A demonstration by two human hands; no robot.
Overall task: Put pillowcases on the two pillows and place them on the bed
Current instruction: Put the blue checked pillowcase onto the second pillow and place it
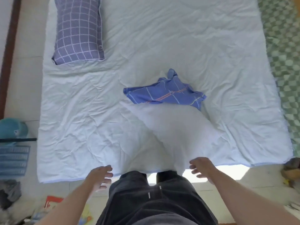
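Observation:
A pillow in a purple checked pillowcase [78, 30] lies at the far left of the white bed [211, 46]. A bare white pillow [172, 137] lies lengthwise on the bed's near edge, right in front of me. A crumpled blue pillowcase [165, 95] with orange and white stripes rests at that pillow's far end. My left hand [102, 177] hovers at the bed's near edge, left of the pillow, fingers relaxed and holding nothing. My right hand [203, 168] hovers just right of the pillow's near end, fingers loosely spread, also holding nothing.
A green checked mat [284, 62] runs along the bed's right side. On the floor at left sit a teal cap [13, 129], a blue striped cloth [13, 159], dark clothing [9, 192] and a red booklet [52, 202]. My dark trousers [154, 200] stand against the bed's edge.

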